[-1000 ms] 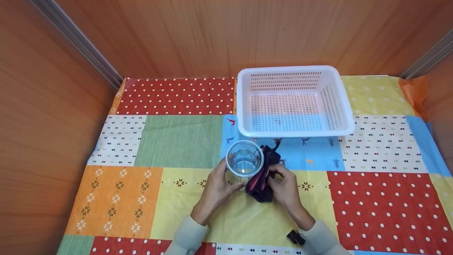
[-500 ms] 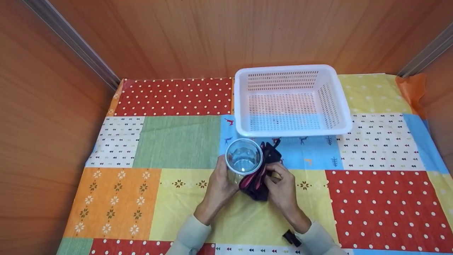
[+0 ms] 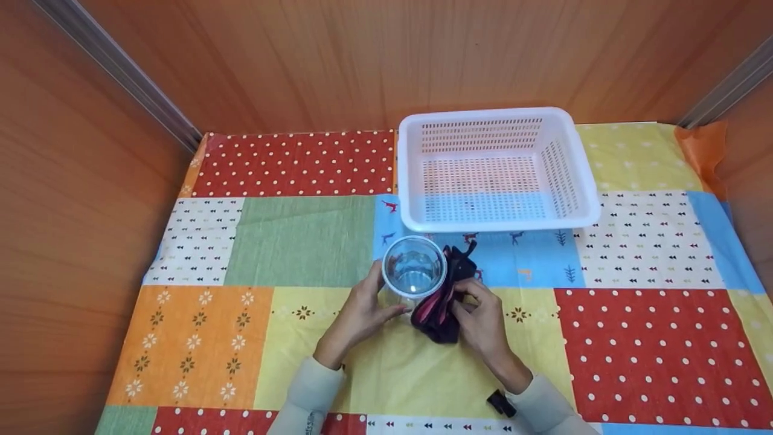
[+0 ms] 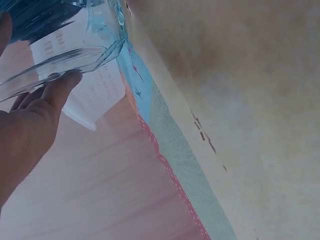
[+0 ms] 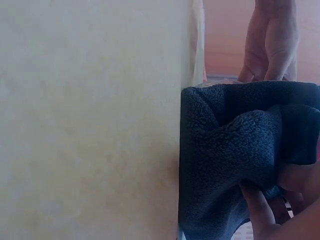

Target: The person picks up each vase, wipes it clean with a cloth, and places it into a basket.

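A clear glass cup (image 3: 414, 266) with a round rim stands in the middle of the cloth-covered table, its mouth facing up. My left hand (image 3: 360, 308) holds it from the left side, the thumb low at the front. The left wrist view shows the fingers (image 4: 62, 90) against the clear wall of the cup. On the right, my right hand (image 3: 481, 317) pinches a dark fluffy towel (image 3: 444, 326) with pink parts, bunched up along the cup's right side. Seen from the right wrist, the towel (image 5: 235, 150) hangs in folds from the fingers and hides the cup.
Just behind the cup sits a white perforated plastic basket (image 3: 498, 220), with nothing seen in it. Wooden panels (image 3: 290, 66) close off the back and both sides. A patchwork tablecloth (image 3: 308, 241) covers the table. A small black object (image 3: 501, 403) is by the right cuff.
The towel has slid slightly left and toward me along the cup. My left thumb has shifted on the cup, tucking in and then spreading again. The basket stays where it was.
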The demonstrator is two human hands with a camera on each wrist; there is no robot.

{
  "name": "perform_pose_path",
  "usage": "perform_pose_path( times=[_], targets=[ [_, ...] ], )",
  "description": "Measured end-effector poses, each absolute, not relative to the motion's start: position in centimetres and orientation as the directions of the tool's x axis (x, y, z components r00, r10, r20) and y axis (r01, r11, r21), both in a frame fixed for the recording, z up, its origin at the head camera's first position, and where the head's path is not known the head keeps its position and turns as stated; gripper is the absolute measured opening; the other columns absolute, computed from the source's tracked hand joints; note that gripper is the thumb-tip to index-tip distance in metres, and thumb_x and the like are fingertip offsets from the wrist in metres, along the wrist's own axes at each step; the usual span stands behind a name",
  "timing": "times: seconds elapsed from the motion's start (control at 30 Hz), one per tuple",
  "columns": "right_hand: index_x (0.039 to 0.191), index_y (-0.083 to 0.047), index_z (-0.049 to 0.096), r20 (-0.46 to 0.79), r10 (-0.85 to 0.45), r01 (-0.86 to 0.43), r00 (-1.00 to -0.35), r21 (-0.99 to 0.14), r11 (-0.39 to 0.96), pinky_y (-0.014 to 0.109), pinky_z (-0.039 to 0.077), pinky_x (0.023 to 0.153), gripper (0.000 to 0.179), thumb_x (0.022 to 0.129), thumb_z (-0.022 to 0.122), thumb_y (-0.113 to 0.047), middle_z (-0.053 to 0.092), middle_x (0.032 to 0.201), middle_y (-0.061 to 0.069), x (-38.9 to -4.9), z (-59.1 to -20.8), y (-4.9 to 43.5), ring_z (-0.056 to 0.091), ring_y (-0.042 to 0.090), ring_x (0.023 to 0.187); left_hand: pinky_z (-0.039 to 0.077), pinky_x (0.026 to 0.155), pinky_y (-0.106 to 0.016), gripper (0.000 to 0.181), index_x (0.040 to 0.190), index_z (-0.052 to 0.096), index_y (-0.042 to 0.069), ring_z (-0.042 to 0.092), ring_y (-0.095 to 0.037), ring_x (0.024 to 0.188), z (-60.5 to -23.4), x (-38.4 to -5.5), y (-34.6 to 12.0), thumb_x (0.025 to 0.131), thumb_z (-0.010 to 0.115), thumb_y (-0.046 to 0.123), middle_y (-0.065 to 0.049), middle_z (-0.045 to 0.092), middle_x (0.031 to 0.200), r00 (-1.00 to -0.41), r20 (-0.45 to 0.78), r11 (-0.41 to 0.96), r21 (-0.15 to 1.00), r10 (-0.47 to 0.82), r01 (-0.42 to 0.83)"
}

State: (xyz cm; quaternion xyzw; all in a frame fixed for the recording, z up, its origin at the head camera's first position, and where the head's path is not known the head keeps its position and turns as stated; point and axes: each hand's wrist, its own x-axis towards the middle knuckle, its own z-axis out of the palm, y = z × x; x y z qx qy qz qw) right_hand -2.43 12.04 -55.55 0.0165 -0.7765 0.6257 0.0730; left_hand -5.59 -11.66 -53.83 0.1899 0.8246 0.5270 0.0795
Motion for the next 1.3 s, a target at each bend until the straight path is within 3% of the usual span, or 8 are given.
perform_pose_path(
  times=[0.2, 0.5, 0.67, 0.9, 1.3],
  targets=[
    [0.100, 0.004, 0.075, 0.155, 0.073, -0.138, -0.985, -0.970, 0.202, 0.025, 0.062, 0.084, 0.015, 0.091, 0.070, 0.015, 0.071, 0.104, 0.013, -2.3, -55.1, 11.8, 0.071, 0.027, 0.106, 0.043, 0.119, -0.048, 0.091, 0.163, 0.036, 0.003, 0.047, -0.036, 0.148, -54.0, -5.6, -11.7, 0.086, 0.084, -0.005, -0.020, 0.049, 0.160, -0.908, 0.098, 0.368, 0.892, 0.406, 0.261],
    [0.099, 0.006, 0.075, 0.188, 0.074, -0.175, -0.979, -0.972, 0.156, 0.023, 0.062, 0.083, 0.017, 0.089, 0.068, 0.017, 0.071, 0.104, 0.014, -2.5, -53.3, 11.2, 0.068, 0.014, 0.104, 0.043, 0.119, -0.047, 0.092, 0.162, 0.034, -0.003, 0.047, -0.038, 0.147, -54.4, -5.4, -11.7, 0.085, 0.084, -0.002, -0.024, 0.048, 0.159, -0.901, 0.167, 0.345, 0.883, 0.401, 0.317],
    [0.096, 0.006, 0.074, 0.218, 0.073, -0.203, -0.973, -0.963, 0.176, 0.022, 0.062, 0.081, 0.016, 0.089, 0.068, 0.019, 0.070, 0.102, 0.009, -2.7, -52.8, 11.2, 0.068, 0.016, 0.103, 0.043, 0.119, -0.048, 0.090, 0.162, 0.035, -0.003, 0.048, -0.038, 0.147, -54.5, -5.1, -11.5, 0.087, 0.085, 0.006, -0.023, 0.051, 0.157, -0.906, 0.178, 0.366, 0.871, 0.384, 0.327],
    [0.095, 0.004, 0.074, 0.215, 0.046, -0.202, -0.975, -0.958, 0.206, 0.025, 0.063, 0.081, 0.014, 0.091, 0.069, 0.016, 0.070, 0.102, 0.006, -3.0, -53.2, 11.5, 0.068, 0.017, 0.104, 0.042, 0.121, -0.045, 0.088, 0.160, 0.038, -0.003, 0.046, -0.037, 0.148, -54.6, -5.2, -11.5, 0.086, 0.085, 0.004, -0.021, 0.052, 0.157, -0.912, 0.181, 0.345, 0.884, 0.368, 0.315],
    [0.097, 0.003, 0.073, 0.107, 0.040, -0.093, -0.993, -0.962, 0.257, 0.023, 0.061, 0.081, 0.014, 0.090, 0.069, 0.015, 0.071, 0.103, 0.009, -2.9, -55.3, 12.3, 0.070, 0.025, 0.104, 0.042, 0.120, -0.047, 0.088, 0.161, 0.038, -0.001, 0.046, -0.037, 0.148, -54.6, -5.3, -11.2, 0.086, 0.085, 0.007, -0.022, 0.051, 0.158, -0.917, 0.174, 0.321, 0.899, 0.360, 0.297]
  ],
)
